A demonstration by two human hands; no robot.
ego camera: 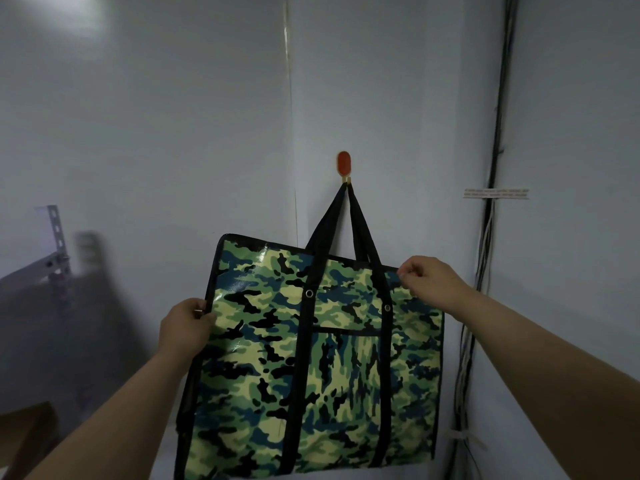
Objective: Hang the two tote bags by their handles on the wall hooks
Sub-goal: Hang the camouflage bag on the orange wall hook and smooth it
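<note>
A green camouflage tote bag [311,368] with black trim hangs flat against the white wall. Its black handles [346,216] loop over a small orange wall hook [344,163] above it. My left hand [187,327] pinches the bag's left edge near the upper corner. My right hand [429,282] grips the top right edge of the bag with curled fingers. Only this one bag and this one hook are in view.
A bundle of dark and white cables [485,271] runs down the wall corner on the right, past a small label strip [496,193]. A grey metal shelf frame [52,251] stands at the left, blurred. A brown surface [24,431] shows at the bottom left.
</note>
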